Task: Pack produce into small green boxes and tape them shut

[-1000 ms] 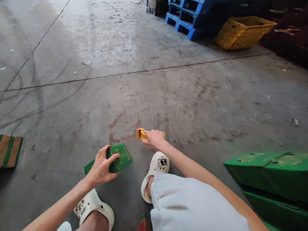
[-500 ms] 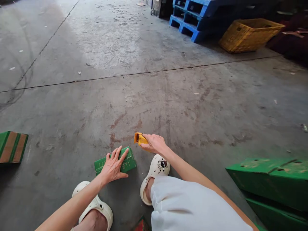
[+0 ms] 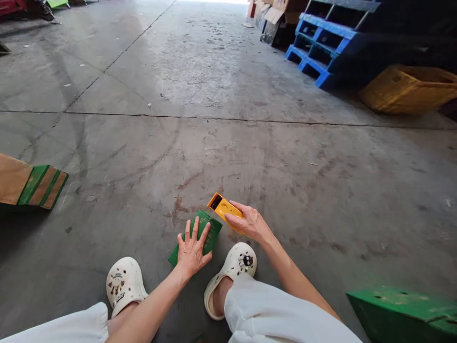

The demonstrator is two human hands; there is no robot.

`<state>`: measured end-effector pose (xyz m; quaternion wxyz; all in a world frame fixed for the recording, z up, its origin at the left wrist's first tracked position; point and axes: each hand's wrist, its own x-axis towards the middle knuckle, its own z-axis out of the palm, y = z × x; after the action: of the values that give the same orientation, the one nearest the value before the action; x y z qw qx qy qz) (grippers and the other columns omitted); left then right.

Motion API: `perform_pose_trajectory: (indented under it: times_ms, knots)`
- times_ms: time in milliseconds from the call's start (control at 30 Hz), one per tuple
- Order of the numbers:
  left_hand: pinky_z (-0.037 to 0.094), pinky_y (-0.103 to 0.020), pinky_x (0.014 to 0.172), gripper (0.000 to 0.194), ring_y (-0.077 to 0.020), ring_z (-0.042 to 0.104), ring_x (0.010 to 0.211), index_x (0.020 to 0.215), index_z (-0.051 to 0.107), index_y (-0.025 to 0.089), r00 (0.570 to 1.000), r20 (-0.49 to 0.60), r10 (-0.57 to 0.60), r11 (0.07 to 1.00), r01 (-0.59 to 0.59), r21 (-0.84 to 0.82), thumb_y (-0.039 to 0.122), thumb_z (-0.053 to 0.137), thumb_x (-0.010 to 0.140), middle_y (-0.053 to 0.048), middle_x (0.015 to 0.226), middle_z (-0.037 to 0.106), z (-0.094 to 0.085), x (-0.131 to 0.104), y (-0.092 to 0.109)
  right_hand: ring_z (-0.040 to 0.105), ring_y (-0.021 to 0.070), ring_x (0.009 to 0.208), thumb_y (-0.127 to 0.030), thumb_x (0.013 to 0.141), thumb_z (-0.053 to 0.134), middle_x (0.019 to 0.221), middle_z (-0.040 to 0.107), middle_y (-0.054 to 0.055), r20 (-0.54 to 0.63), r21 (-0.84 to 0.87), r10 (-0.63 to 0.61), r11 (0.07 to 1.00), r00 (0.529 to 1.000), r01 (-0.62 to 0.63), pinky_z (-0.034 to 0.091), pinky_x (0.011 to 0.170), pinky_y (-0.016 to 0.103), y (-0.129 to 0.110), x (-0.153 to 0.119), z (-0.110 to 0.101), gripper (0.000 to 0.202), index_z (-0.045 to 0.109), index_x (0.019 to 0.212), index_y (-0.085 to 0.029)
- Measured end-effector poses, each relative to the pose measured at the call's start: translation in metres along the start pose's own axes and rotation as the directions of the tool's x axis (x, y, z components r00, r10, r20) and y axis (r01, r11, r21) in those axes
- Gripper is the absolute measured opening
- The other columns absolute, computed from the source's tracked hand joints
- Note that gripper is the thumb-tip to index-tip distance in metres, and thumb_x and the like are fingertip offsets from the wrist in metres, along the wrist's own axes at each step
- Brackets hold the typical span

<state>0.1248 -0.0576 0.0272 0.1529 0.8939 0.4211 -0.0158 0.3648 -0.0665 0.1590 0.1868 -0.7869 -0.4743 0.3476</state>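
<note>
A small green box (image 3: pixel 214 230) with pale printed lettering lies on the concrete floor between my feet. My left hand (image 3: pixel 192 251) rests on top of it, fingers spread and palm down. Just to the right, my right hand (image 3: pixel 254 223) is closed round a yellow hand tool (image 3: pixel 224 207). The tool's broad front end has a dark slot and points to the upper left, close to the box's far corner. I cannot make out the exact kind of tool. My right palm and the tool's rear end are partly hidden.
White clogs (image 3: pixel 123 283) stand on both sides of the box. A brown carton with green stripes (image 3: pixel 30 183) is at the left edge, a larger green box (image 3: pixel 403 309) at lower right. Blue pallets (image 3: pixel 321 40) and a yellow-brown crate (image 3: pixel 403 90) stand at the back right.
The green box has turned on the floor under my left hand, its right end swinging away from me. My right hand has brought the tool round so more of it shows. The view has shifted.
</note>
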Motion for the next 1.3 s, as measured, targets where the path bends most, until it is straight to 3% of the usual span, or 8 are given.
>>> perform_pose_trajectory:
  times_ms: [200,333,467,533,633,833,1000,1300]
  knots:
    - [0.020,-0.080,0.116,0.110,-0.0507,0.006,0.161,0.170,0.023,0.038,0.994,0.106,-0.012,0.988,0.028,-0.149,0.041,0.083,0.077,-0.011,0.180,0.005,-0.006,0.008,-0.008,0.075,0.0266,0.095,-0.053,0.089,0.066,0.108,0.081,0.004,0.035,0.219,-0.011,0.976,0.999,0.003,0.055,0.080,0.031,-0.002,-0.001,0.008,0.059,0.074,0.137,-0.020]
    - [0.015,-0.069,0.127,0.093,-0.0423,0.017,0.162,0.167,0.036,0.030,0.999,0.030,0.012,0.827,0.007,-0.562,0.049,0.075,0.085,-0.013,0.175,0.029,-0.019,0.009,-0.031,0.074,0.0280,0.102,-0.057,0.083,0.076,0.117,0.080,0.008,0.135,0.521,-0.060,0.853,0.989,-0.020,0.058,0.085,0.034,0.002,-0.013,0.014,0.069,0.072,0.139,-0.017]
    - [0.055,-0.044,0.106,0.063,-0.0279,0.070,0.121,0.141,0.062,0.016,0.895,0.334,-0.295,0.086,0.373,-0.924,0.063,0.048,0.101,-0.020,0.139,0.068,-0.037,0.014,-0.059,0.073,0.0211,0.075,-0.059,0.078,0.085,0.101,0.081,0.009,0.213,0.711,-0.022,0.689,0.977,-0.140,0.058,0.067,0.029,0.010,-0.025,0.026,0.073,0.073,0.136,-0.016]
    - [0.062,-0.036,0.088,0.068,-0.0238,0.076,0.100,0.121,0.070,0.012,0.772,0.603,-0.202,-0.308,0.534,-0.787,0.073,0.051,0.098,-0.020,0.121,0.074,-0.046,0.019,-0.066,0.062,0.0153,0.054,-0.063,0.076,0.086,0.081,0.076,0.006,0.246,0.746,0.006,0.637,0.969,-0.193,0.050,0.051,0.026,0.017,-0.030,0.034,0.077,0.073,0.135,-0.014]
    - [0.062,-0.030,0.077,0.064,-0.0203,0.076,0.089,0.103,0.072,0.012,0.689,0.723,0.051,-0.528,0.633,-0.566,0.074,0.072,0.086,-0.015,0.106,0.077,-0.054,0.026,-0.066,0.055,0.0129,0.045,-0.067,0.069,0.089,0.072,0.071,0.004,0.270,0.764,0.020,0.604,0.963,-0.227,0.045,0.043,0.025,0.027,-0.033,0.043,0.083,0.074,0.132,-0.015]
    - [0.058,-0.025,0.068,0.043,-0.0137,0.070,0.070,0.087,0.072,0.013,0.623,0.774,0.108,-0.496,0.709,-0.502,0.035,0.098,0.060,-0.005,0.084,0.075,-0.054,0.039,-0.059,0.074,0.0270,0.073,-0.066,0.067,0.089,0.089,0.079,0.009,0.389,0.680,-0.011,0.678,0.921,-0.279,0.061,0.065,0.036,0.033,-0.033,0.040,0.084,0.074,0.136,-0.021]
    - [0.056,-0.024,0.065,0.042,-0.0116,0.065,0.062,0.083,0.070,0.016,0.752,0.659,0.021,-0.236,0.644,-0.727,0.040,0.094,0.058,0.001,0.069,0.068,-0.055,0.049,-0.068,0.073,0.0355,0.115,-0.060,0.072,0.090,0.124,0.078,0.013,0.432,0.645,-0.089,0.726,0.898,-0.239,0.057,0.101,0.045,0.013,-0.026,0.038,0.078,0.073,0.138,-0.022]
    - [0.046,-0.022,0.057,0.021,-0.0102,0.057,0.055,0.070,0.067,0.015,0.855,0.479,-0.197,0.005,0.490,-0.872,0.028,0.083,0.066,0.004,0.058,0.061,-0.047,0.080,-0.117,0.072,0.0372,0.111,-0.059,0.075,0.087,0.128,0.077,0.012,0.447,0.509,-0.052,0.836,0.893,-0.206,0.061,0.093,0.045,0.004,-0.030,0.040,0.081,0.068,0.146,-0.025]
